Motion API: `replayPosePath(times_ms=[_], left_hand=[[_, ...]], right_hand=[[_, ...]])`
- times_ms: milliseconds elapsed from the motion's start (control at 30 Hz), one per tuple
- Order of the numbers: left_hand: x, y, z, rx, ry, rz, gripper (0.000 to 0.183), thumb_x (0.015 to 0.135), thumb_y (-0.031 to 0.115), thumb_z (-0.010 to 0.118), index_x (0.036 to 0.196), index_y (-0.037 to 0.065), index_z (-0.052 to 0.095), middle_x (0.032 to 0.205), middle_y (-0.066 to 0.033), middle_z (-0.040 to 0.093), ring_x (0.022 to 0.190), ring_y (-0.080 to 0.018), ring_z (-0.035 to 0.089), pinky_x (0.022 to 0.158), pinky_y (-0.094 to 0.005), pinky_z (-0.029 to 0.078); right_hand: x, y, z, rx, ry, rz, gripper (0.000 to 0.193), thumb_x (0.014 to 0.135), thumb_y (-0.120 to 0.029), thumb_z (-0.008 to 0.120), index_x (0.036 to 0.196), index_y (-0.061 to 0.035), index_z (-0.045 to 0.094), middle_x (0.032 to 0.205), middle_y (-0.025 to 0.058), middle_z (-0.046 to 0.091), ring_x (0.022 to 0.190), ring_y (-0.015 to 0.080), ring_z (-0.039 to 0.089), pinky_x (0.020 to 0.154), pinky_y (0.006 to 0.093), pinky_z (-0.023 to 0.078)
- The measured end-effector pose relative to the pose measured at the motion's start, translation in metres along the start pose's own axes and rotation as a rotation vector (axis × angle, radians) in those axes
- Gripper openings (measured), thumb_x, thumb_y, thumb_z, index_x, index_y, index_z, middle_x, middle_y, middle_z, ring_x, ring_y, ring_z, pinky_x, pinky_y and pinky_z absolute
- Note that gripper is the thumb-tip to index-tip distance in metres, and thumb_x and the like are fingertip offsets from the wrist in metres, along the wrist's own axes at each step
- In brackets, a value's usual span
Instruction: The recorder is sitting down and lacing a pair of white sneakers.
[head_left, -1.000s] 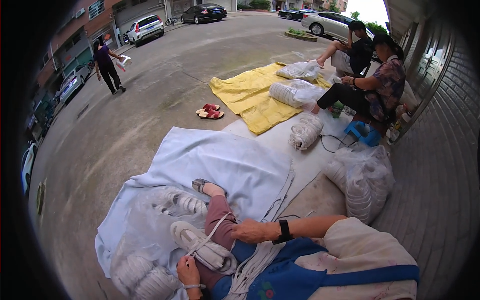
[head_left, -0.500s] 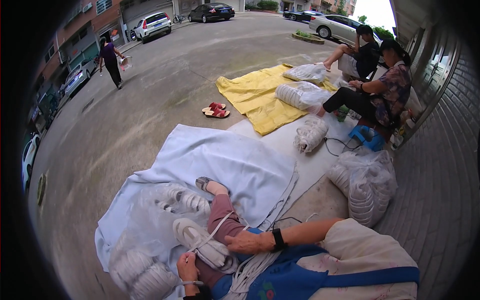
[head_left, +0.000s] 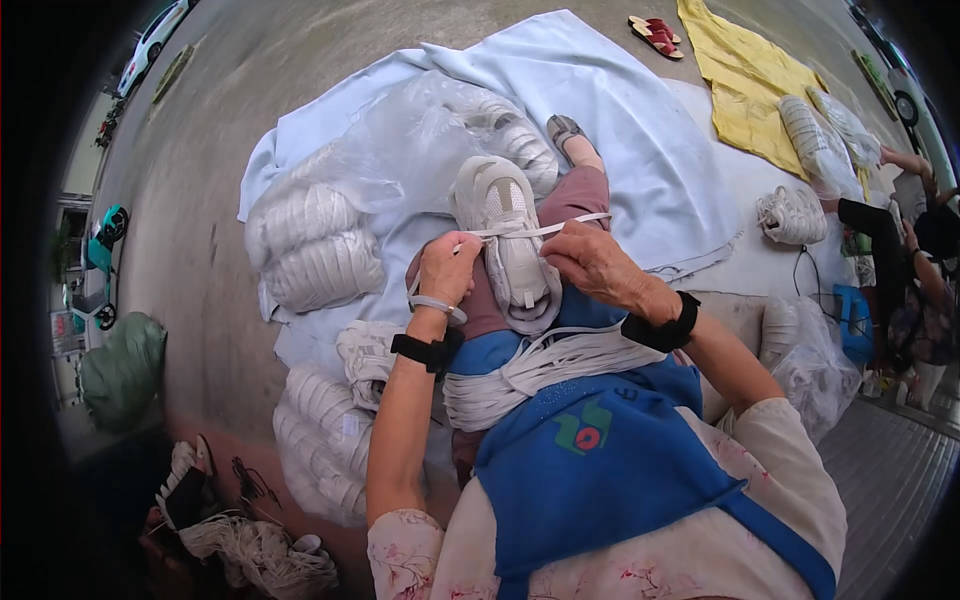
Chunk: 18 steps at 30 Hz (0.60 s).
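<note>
Rumpled pale-blue cloth (head_left: 655, 175), rounded mesh-topped shoe (head_left: 521, 268), flat white lace (head_left: 512, 233) pinched in left fingers (head_left: 459, 247) and right fingers (head_left: 567, 247)

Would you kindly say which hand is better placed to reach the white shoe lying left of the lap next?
Probably the left hand: it is nearer that white shoe, while the right hand is beyond the laced shoe. The left seems to pinch the lace, so would need freeing first.
</note>
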<state>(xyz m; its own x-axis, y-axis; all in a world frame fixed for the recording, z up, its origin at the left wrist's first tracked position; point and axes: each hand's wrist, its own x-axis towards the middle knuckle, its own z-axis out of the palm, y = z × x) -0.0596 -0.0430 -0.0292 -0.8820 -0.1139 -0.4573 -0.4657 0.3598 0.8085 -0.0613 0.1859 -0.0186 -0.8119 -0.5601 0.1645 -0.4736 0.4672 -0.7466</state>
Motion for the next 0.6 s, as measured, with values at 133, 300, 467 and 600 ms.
replayPosePath(times_ms=[133,300,467,600], left_hand=[[-0.001,-0.005,-0.003,0.007,-0.003,-0.009,0.024,0.086,0.029,0.057,0.091,0.007,0.065,0.052,0.002,0.051,0.039,-0.006,0.046,0.038,-0.0214,0.038],[-0.003,0.002,0.0,0.04,0.012,0.009,0.022,0.086,0.028,0.057,0.09,0.007,0.065,0.053,0.0009,0.052,0.039,-0.0072,0.048,0.038,-0.022,0.039],[0.0,-0.002,-0.001,0.165,0.01,0.117,0.022,0.086,0.026,0.056,0.086,0.005,0.065,0.053,-0.0024,0.055,0.039,-0.0099,0.051,0.038,-0.0246,0.042],[0.014,-0.022,0.004,0.332,0.132,0.399,0.023,0.086,0.025,0.056,0.085,0.004,0.064,0.054,-0.0041,0.056,0.04,-0.0114,0.053,0.04,-0.0263,0.043]], right_hand=[[0.015,0.002,0.022,-0.064,-0.011,-0.037,0.011,0.082,-0.01,0.061,0.091,-0.003,0.063,0.08,0.0126,0.052,0.075,0.0292,0.056,0.067,0.0366,0.045],[0.032,0.015,0.019,-0.1,0.125,0.026,0.011,0.081,-0.01,0.059,0.087,-0.0009,0.063,0.08,0.0152,0.056,0.076,0.0316,0.057,0.066,0.0386,0.046],[0.019,0.011,-0.002,0.066,0.058,0.188,0.013,0.081,-0.01,0.057,0.085,0.0003,0.064,0.081,0.0181,0.059,0.079,0.034,0.058,0.069,0.0402,0.046],[0.012,0.024,0.015,-0.07,0.088,0.054,0.012,0.081,-0.009,0.056,0.085,0.001,0.063,0.08,0.0168,0.06,0.076,0.0319,0.058,0.069,0.0371,0.046]])
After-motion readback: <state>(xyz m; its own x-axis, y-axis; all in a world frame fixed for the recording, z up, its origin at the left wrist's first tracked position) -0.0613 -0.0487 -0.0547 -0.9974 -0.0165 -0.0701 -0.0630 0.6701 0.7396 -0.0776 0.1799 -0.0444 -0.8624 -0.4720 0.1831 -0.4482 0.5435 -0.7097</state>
